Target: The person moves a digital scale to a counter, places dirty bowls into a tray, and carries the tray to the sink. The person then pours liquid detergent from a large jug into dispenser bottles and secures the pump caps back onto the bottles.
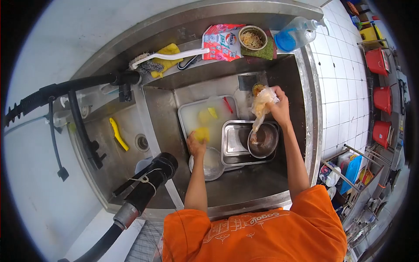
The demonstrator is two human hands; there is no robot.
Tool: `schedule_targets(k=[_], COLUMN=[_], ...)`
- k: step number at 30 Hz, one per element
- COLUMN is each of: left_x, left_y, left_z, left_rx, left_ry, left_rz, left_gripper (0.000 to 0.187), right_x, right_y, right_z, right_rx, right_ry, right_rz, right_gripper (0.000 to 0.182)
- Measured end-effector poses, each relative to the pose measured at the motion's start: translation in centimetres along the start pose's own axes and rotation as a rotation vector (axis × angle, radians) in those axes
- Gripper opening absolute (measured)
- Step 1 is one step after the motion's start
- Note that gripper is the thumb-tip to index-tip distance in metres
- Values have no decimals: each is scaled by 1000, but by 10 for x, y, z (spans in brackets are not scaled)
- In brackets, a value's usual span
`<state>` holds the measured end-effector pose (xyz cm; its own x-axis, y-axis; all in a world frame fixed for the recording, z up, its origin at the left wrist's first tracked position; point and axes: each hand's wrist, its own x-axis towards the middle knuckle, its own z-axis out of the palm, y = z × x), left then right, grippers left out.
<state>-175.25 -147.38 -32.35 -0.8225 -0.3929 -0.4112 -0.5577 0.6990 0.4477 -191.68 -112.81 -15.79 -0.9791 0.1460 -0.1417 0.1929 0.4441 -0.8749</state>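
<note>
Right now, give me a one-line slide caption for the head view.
Left hand grips a yellow sponge while the right hand tips a plastic bag over a metal bowl in the steel sink.

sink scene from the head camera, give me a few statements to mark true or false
1. The right hand holds a crumpled plastic bag above a metal bowl. True.
2. The left hand grips a white brush. False: it holds a yellow sponge; the white brush lies on the ledge behind the sink.
3. The metal bowl sits in a steel tray. True.
4. The blue liquid bottle stands inside the basin. False: it lies on the back ledge.
5. The person wears a green shirt. False: the shirt is orange.
</note>
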Motion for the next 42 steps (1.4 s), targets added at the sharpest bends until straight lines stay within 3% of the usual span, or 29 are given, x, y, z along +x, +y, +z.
schedule_targets(k=[4,5,8,9,13,17,19,22,24,27,30,32,34,37,39,42], left_x=[-7,-8,-10,-11,-10,-3,-3,-9,-3,-5,-9,-16,-27,-40,-55,-87], left_y=[26,27,22,14,39,27,28,14,21,46,39,32,32,26,30,36], left_z=[-13,-14,-10,-6,-20,-11,-13,3,1,-12,-12,-13,-25,-51,-75,-104], left_rx=[36,73,136,132,259,366,376,410,404,411,351,283,218,75,-99,-257], left_ry=[-105,-102,-88,-80,-246,-345,-364,-204,-327,-359,-266,-169,-51,-109,-269,-299], left_rz=[-207,-226,-262,-266,-435,-346,-300,-50,-102,-195,-197,-148,-87,147,143,159], left_gripper=[81,83,88,89,88,76,66,53,49,47,45,44,43,43,41,39], right_x=[-5,-6,-14,-16,-26,-29,-30,-36,-35,-36,-19,-3,20,61,94,94], right_y=[6,27,74,99,129,123,120,117,96,30,-18,-92,-153,-213,-216,-244], right_z=[11,16,43,52,75,79,77,73,65,55,72,89,117,161,206,212], right_rx=[-314,-400,-542,-644,-739,-754,-742,-702,-753,-720,-384,-316,-218,-439,-581,-864], right_ry=[130,92,203,163,16,-212,-217,-123,-87,-105,90,109,68,-61,-165,-388], right_rz=[-218,-219,-119,32,376,587,599,532,506,366,-319,-637,-874,-1046,-1117,-977], right_gripper=[27,38,54,71,90,99,100,100,105,81,60,50,52,62,68,82])
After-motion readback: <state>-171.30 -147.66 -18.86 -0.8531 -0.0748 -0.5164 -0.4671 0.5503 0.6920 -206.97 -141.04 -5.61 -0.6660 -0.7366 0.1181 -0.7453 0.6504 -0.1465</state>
